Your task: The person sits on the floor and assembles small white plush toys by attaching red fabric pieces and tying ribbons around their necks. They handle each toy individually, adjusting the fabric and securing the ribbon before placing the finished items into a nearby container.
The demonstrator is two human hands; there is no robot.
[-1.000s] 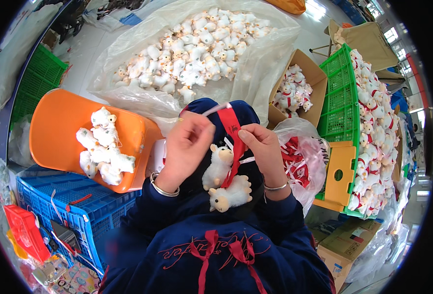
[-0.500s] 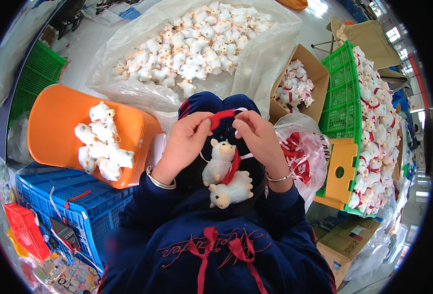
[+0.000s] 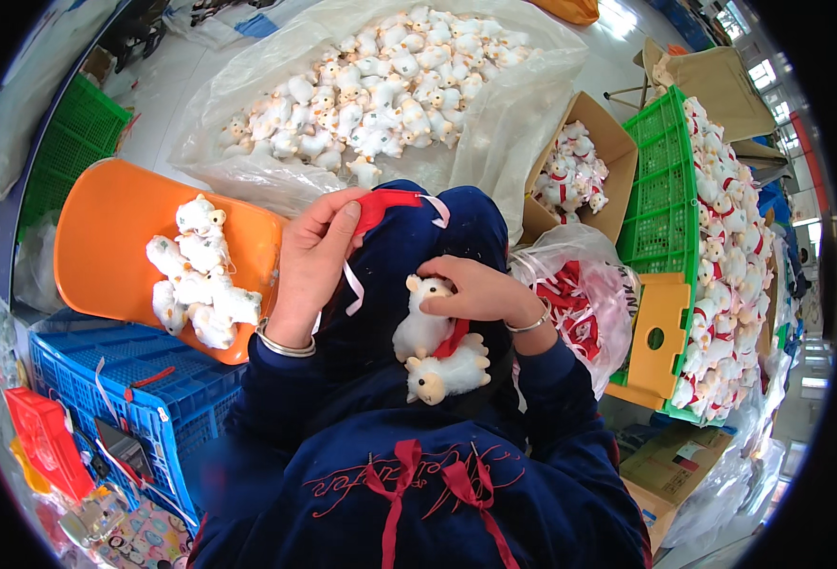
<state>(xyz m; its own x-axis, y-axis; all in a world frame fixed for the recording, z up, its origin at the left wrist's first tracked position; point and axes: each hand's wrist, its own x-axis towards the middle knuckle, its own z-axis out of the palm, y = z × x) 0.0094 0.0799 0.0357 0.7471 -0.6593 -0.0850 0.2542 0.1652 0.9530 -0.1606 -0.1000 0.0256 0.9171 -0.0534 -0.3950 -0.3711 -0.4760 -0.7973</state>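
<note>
Pinched between the thumb and fingers of my left hand is a red cloth scarf, with pale ribbon ties hanging from both ends. It is held up over my knees, away from the toys. My right hand is closed around the head and neck of a white plush sheep in my lap; the fingers cover part of its face. A bit of red cloth shows at that toy's side. Below it, a second plush sheep lies on its side in my lap, untouched.
An orange chair at the left holds several plush sheep, beside a blue crate. Ahead, a large plastic sheet bears a heap of them. To the right are a bag of red scarves, a cardboard box and a green crate.
My hands have parted. The left moved left and slightly up with the red scarf; the right let go of the scarf's tie and came down onto the upper plush sheep.
</note>
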